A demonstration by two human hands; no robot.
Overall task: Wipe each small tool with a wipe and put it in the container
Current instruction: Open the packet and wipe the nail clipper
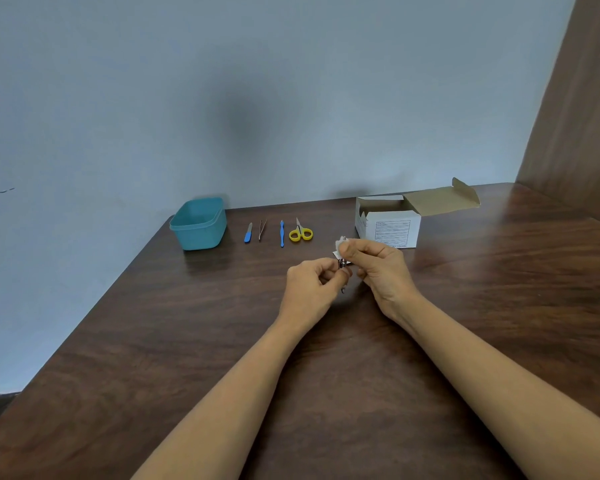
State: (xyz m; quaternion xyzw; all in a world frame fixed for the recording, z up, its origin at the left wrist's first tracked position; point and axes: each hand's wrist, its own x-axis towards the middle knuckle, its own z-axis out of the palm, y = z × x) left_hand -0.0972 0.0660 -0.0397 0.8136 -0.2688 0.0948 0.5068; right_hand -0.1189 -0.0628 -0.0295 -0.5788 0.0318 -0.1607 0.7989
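Head view: a small metal tool (342,263) is pinched by the curled fingers of the left hand (312,282); a white wipe (341,241) is gripped by the right hand (381,268), just beside it. A file (248,233), tweezers (262,230), a blue pick (281,233) and scissors (301,233) are lined up in 1 row beside the teal container (198,233).

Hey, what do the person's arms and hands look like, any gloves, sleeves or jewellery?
No gloves: the left hand and right hand are bare. Both forearms are uncovered to the frame edge, so no sleeves show. No watch or bracelet at either wrist. Rings are too small to check.
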